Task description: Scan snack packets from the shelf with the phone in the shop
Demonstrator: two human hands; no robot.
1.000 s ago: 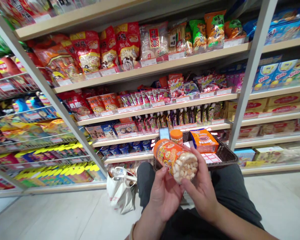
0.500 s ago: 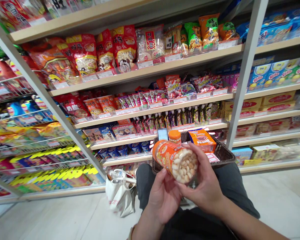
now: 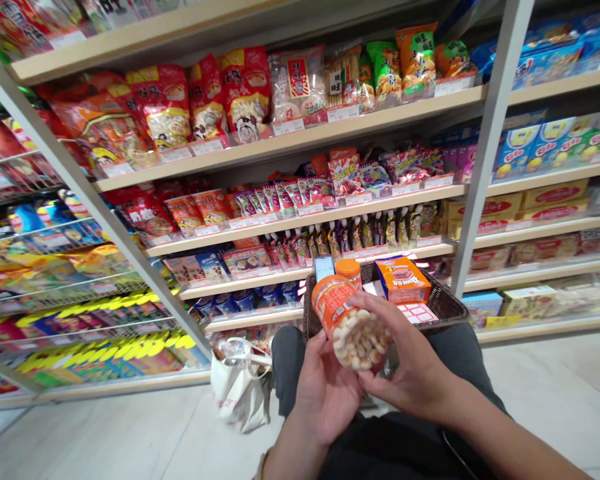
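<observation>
Both my hands hold a clear plastic jar (image 3: 361, 340) of small round pale biscuits with an orange label. It is tilted, its base toward me and its other end pointing away to the left. My left hand (image 3: 325, 397) cups it from below and the left. My right hand (image 3: 405, 357) grips it on the right side, fingers over the label. Just beyond lies a dark woven basket (image 3: 450, 310) on my lap. In it are a second orange-lidded jar (image 3: 349, 269), an orange snack box (image 3: 403, 280) and a phone-like screen (image 3: 324, 268).
Snack shelves (image 3: 300, 147) with bags, pouches and boxes stand in front of me. Wire racks (image 3: 45, 240) of colourful packets are at the left. A white tote bag (image 3: 240, 387) rests on the tiled floor (image 3: 130, 433) beside my left leg. A grey post (image 3: 485, 153) divides the shelves.
The jar has turned in my hands, so its base faces me more and more of the label's printed side shows. My right fingers have shifted over the label.
</observation>
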